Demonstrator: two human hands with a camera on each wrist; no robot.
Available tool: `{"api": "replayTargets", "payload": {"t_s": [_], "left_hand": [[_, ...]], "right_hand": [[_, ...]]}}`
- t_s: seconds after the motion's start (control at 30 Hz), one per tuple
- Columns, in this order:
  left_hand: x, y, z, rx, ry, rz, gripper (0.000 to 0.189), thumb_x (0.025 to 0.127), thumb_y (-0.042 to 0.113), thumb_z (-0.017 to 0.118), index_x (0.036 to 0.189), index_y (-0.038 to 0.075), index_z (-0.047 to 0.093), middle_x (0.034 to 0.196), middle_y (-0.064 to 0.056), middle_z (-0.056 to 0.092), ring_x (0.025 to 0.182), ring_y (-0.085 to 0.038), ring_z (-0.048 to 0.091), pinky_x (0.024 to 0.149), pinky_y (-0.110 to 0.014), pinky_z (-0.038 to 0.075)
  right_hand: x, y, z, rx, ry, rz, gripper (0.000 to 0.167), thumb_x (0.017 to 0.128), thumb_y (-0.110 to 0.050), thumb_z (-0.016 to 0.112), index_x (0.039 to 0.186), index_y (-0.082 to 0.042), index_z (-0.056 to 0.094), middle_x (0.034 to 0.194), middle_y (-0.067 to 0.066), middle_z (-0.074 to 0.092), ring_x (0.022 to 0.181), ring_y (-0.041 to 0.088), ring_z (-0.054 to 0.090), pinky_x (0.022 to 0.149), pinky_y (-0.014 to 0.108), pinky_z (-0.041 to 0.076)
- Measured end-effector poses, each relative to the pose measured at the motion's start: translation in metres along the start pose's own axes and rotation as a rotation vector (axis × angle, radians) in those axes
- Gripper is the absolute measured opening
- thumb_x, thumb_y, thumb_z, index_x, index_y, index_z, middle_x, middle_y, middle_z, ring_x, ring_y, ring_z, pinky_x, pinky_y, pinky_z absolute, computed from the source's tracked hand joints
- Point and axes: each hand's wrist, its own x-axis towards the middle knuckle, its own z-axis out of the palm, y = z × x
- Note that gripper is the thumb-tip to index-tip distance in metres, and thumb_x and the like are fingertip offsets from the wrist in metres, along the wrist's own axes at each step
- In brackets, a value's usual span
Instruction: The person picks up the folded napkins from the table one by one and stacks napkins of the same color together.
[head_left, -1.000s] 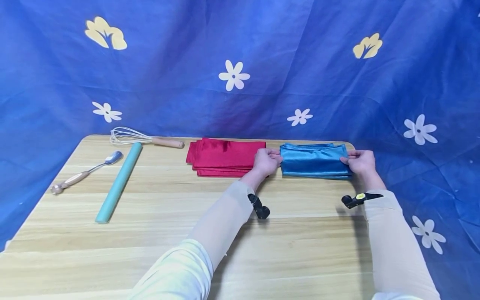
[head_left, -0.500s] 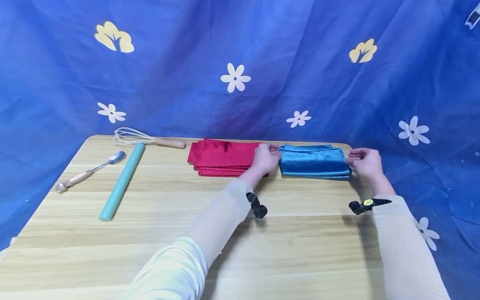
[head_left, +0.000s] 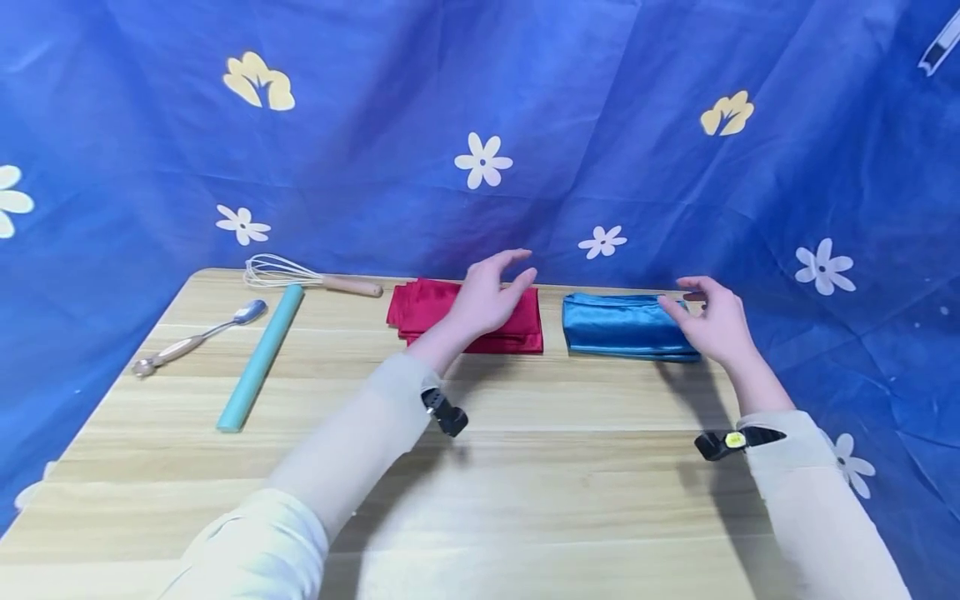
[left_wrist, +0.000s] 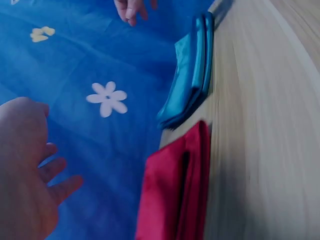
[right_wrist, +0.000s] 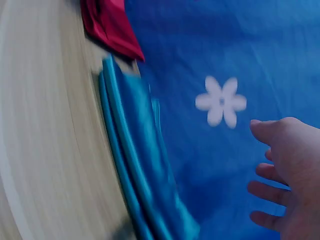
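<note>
A folded red satin cloth (head_left: 423, 304) lies near the back edge of the table, and a folded blue satin cloth (head_left: 618, 325) lies to its right with a narrow gap between. My left hand (head_left: 486, 296) hovers over the red cloth, thumb and fingers spread, holding nothing. Above the right end of the blue cloth is my right hand (head_left: 712, 321), its fingers loosely bent and apart from the fabric. Both wrist views show the hands raised off the layered folds of the blue cloth (right_wrist: 142, 150) and the red cloth (left_wrist: 172, 195).
On the left of the wooden table (head_left: 525, 483) lie a whisk (head_left: 348, 285), a long teal bar (head_left: 262, 358) and a metal spoon (head_left: 202, 335) with a light handle. A blue flowered curtain (head_left: 375, 167) hangs right behind the table and along its sides.
Both hands have let go of the blue cloth's ends and lifted. The left hand has moved left over the red cloth. The blue cloth stays in place while the head view shifts slightly.
</note>
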Motion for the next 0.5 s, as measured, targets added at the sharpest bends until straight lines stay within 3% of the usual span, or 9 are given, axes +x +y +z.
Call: {"api": "replayTargets", "payload": {"t_s": [0.27, 0.5], "left_hand": [[-0.026, 0.0, -0.048, 0.227, -0.019, 0.11, 0.068, 0.104, 0.06, 0.058, 0.159, 0.022, 0.05, 0.168, -0.001, 0.039, 0.155, -0.021, 0.033, 0.124, -0.05, 0.03], [-0.048, 0.001, -0.068, 0.52, -0.024, 0.18, 0.088, 0.096, 0.081, 0.045, 0.166, 0.028, 0.037, 0.174, -0.004, 0.024, 0.162, -0.026, 0.01, 0.127, -0.062, 0.004]], "right_hand": [[-0.011, -0.043, 0.017, -0.099, 0.022, -0.168, 0.068, 0.1, -0.049, 0.07, 0.148, -0.002, 0.057, 0.151, 0.021, 0.055, 0.137, 0.043, 0.05, 0.108, 0.066, 0.04], [-0.021, -0.065, 0.033, -0.406, 0.073, -0.339, 0.087, 0.094, -0.064, 0.069, 0.156, -0.007, 0.048, 0.166, 0.019, 0.038, 0.148, 0.045, 0.037, 0.12, 0.074, 0.015]]}}
